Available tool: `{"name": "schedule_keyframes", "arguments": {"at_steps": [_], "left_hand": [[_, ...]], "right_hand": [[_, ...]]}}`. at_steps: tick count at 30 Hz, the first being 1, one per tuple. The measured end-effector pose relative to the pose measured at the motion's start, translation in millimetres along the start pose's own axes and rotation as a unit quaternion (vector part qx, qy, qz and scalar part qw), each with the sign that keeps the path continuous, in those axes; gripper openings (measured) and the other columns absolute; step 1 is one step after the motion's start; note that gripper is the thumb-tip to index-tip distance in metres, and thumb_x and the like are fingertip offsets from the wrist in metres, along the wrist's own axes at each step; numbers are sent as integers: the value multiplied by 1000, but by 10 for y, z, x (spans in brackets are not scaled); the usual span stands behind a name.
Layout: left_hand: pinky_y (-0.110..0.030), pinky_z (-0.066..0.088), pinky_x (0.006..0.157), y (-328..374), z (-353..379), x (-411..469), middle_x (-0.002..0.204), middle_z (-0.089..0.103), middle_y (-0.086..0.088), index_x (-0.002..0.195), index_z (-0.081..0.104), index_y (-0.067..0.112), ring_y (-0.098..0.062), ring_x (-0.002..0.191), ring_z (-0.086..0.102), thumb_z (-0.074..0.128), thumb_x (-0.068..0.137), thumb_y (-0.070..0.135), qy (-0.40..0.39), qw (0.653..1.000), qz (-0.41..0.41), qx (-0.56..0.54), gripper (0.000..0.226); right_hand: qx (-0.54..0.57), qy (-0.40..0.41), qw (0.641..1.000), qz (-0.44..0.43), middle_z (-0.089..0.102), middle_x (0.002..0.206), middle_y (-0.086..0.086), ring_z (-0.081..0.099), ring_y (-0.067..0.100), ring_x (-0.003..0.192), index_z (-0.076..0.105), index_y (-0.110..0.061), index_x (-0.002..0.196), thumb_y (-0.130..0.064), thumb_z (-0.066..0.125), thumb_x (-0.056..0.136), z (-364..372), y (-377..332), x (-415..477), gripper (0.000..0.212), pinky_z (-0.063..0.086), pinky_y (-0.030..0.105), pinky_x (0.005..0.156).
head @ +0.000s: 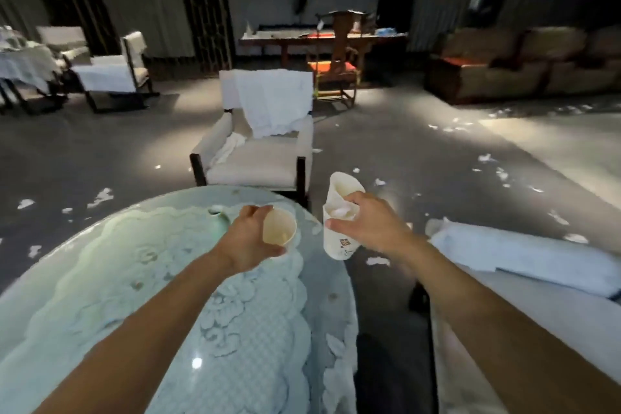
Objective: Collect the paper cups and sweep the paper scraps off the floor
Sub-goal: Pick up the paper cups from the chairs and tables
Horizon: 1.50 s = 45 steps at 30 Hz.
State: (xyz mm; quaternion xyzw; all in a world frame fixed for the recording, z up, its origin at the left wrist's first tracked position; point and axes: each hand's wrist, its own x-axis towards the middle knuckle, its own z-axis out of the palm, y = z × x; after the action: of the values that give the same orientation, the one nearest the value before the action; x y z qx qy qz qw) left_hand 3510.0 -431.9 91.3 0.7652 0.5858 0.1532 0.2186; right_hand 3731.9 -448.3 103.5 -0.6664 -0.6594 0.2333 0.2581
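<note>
We are wrapping left hand [248, 240] round one paper cup [279, 228] over surface [134, 279] edge; right hand [369, 225] clutching two cups [337, 247] just beside, over floor [420, 158]. Judging them light, crushable: gripping mid-wall, gently.

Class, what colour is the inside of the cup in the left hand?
Pale cream-tan, seen looking into the paper cup in the head view.

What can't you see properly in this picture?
Head view:
- How many stacked paper cups the right hand grips: fingers cover the join.
- Print on the lowest cup: too small, blurred.
- Whether the single paper cup in the left hand is empty: blurred inside.
- Things on the far desk: dim, blurred.
- Round table: cut by the bottom edge.
</note>
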Motion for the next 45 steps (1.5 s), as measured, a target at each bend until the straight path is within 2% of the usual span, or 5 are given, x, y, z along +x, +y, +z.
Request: {"name": "schedule_keyframes", "arguments": {"at_steps": [13,18,23,38,45], "left_hand": [[-29,32,106,3002,1824,-322,146,28,-6,146,29,14,-22,130,35,79,73,26,-203,928,312,-20,89],[-20,29,92,4206,2684,-1092,145,25,2,148,25,20,-17,129,35,76,76,34,-259,878,403,-7,90],[-23,31,95,5335,3546,-2048,147,23,0,148,24,21,-19,130,35,75,77,37,-317,819,478,1,89],[-30,34,96,8146,5701,-3971,139,31,-3,145,30,19,-23,123,42,78,73,33,-423,645,636,11,88],[-28,37,89,10029,6700,-4035,134,33,-3,144,31,21,-18,107,43,79,71,34,-399,599,694,19,88]], "right_hand": [[-9,241,933,267,58,111,4,53,15,89,57,-15,119,-45,70,79,-1722,1925,-2747,52,40,22,73],[3,298,883,362,54,126,9,56,24,110,47,-17,132,-47,70,80,-2144,2594,-4195,65,40,23,81],[-4,351,820,452,48,127,5,49,18,99,45,-17,134,-47,72,76,-2545,3168,-5611,70,40,24,79],[54,478,627,613,47,127,5,52,18,103,47,-12,132,-43,74,76,-3263,4615,-8414,70,49,29,84],[29,515,588,623,55,126,5,55,17,104,50,-8,131,-43,72,78,-4506,5956,-9012,67,49,28,83]]}}
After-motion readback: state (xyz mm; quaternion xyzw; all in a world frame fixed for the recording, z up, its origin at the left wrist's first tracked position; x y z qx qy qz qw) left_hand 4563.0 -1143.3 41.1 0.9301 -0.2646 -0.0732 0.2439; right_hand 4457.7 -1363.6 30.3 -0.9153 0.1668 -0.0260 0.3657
